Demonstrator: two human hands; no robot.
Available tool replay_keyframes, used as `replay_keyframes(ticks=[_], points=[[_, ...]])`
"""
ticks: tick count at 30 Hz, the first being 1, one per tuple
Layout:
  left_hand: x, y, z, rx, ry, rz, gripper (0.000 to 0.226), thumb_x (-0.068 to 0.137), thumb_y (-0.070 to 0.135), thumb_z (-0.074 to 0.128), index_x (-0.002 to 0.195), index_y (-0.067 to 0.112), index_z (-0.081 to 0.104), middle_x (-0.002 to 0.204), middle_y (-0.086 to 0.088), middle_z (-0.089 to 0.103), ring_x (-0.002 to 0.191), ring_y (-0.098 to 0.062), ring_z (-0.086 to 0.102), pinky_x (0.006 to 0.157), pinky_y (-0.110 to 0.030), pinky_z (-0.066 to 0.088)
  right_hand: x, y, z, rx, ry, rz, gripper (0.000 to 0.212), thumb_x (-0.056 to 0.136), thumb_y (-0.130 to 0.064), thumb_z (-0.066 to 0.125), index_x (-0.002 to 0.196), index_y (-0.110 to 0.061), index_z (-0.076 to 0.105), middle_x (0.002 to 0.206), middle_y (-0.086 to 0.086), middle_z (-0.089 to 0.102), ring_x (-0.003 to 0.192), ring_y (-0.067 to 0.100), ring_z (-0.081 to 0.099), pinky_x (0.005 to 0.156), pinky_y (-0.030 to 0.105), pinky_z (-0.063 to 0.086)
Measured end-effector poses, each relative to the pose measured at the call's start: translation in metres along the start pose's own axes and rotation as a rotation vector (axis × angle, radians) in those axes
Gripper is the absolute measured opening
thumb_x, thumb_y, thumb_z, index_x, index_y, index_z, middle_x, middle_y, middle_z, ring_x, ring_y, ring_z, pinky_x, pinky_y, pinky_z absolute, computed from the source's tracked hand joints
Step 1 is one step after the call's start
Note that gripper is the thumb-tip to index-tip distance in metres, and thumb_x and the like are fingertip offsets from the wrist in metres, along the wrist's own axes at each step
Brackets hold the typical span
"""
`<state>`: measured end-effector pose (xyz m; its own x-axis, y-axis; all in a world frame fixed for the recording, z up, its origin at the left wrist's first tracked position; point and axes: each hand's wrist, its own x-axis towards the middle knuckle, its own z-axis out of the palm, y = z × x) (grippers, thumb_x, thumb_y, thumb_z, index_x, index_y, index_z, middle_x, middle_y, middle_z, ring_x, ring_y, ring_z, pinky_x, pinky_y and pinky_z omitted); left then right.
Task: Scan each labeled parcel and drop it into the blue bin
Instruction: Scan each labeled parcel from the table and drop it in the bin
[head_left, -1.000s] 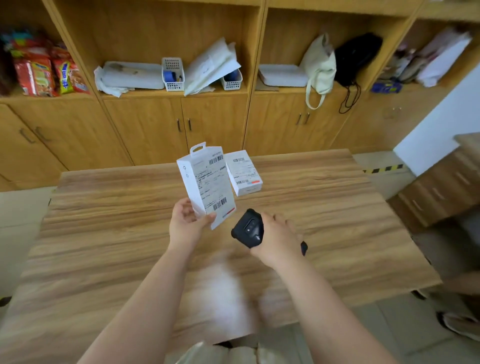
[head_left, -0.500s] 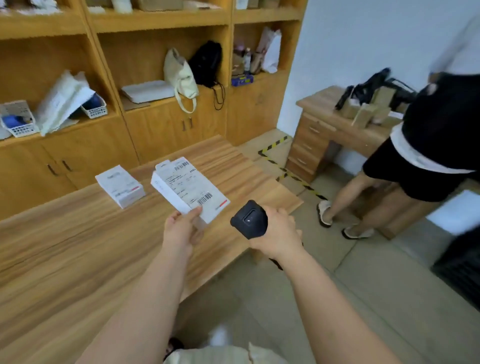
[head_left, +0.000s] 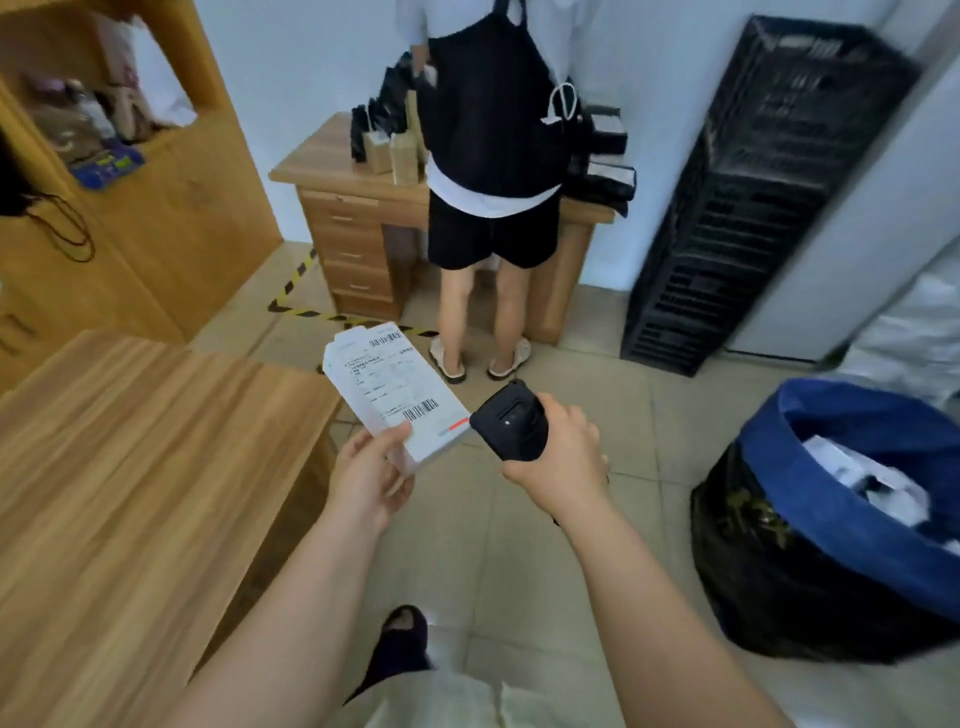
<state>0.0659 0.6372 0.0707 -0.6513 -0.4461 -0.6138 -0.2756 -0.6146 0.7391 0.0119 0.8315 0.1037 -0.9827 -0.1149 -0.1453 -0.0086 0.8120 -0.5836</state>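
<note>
My left hand (head_left: 371, 475) grips a white labeled parcel (head_left: 392, 387) by its lower edge, label side up, with barcodes showing. It hangs over the floor just past the table's corner. My right hand (head_left: 561, 457) holds a black handheld scanner (head_left: 511, 418), whose front end almost touches the parcel's right corner. The blue bin (head_left: 841, 499), a dark bag with a blue rim, stands on the floor at the right. White parcels lie inside it.
The wooden table (head_left: 130, 467) fills the left side. A person stands at a small wooden desk (head_left: 353, 208) straight ahead. A stack of black crates (head_left: 753, 197) leans by the wall. Wooden shelving (head_left: 130, 182) is at the far left. My foot (head_left: 400, 639) is on the tiled floor.
My view has swung to the right, from the table toward the floor and the blue bin. Both hands kept their hold; parcel and scanner now sit closer together, off the table.
</note>
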Motion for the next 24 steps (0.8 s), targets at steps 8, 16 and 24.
replay_keyframes(ticks=[8, 16, 24], points=[[0.030, -0.006, 0.141, 0.188, -0.222, -0.178, 0.032, 0.082, 0.018, 0.074, 0.112, 0.023, 0.063, 0.105, 0.000, 0.071, 0.085, -0.014, 0.061, 0.069, -0.030, 0.046, 0.037, 0.075, -0.064, 0.144, 0.208, 0.204, 0.080, 0.068, -0.028, 0.078, 0.139, -0.034, 0.042, 0.126, -0.003, 0.046, 0.120, 0.025, 0.042, 0.100, 0.046, 0.043], [0.072, 0.012, 0.305, 0.298, -0.448, -0.382, 0.023, 0.082, 0.024, 0.075, 0.100, 0.022, 0.061, 0.092, 0.003, 0.067, 0.089, -0.014, 0.058, 0.071, -0.030, 0.045, 0.110, 0.124, -0.145, 0.161, 0.479, 0.409, 0.070, 0.066, -0.034, 0.076, 0.130, -0.038, 0.046, 0.120, -0.003, 0.047, 0.118, 0.027, 0.045, 0.095, 0.045, 0.043], [0.102, -0.003, 0.446, 0.544, -0.710, -0.445, 0.017, 0.084, 0.023, 0.074, 0.097, 0.021, 0.064, 0.092, 0.003, 0.065, 0.096, -0.018, 0.057, 0.081, -0.032, 0.045, 0.168, 0.168, -0.192, 0.249, 0.650, 0.554, 0.080, 0.071, -0.035, 0.078, 0.140, -0.032, 0.038, 0.134, 0.000, 0.044, 0.129, 0.026, 0.038, 0.103, 0.051, 0.041]])
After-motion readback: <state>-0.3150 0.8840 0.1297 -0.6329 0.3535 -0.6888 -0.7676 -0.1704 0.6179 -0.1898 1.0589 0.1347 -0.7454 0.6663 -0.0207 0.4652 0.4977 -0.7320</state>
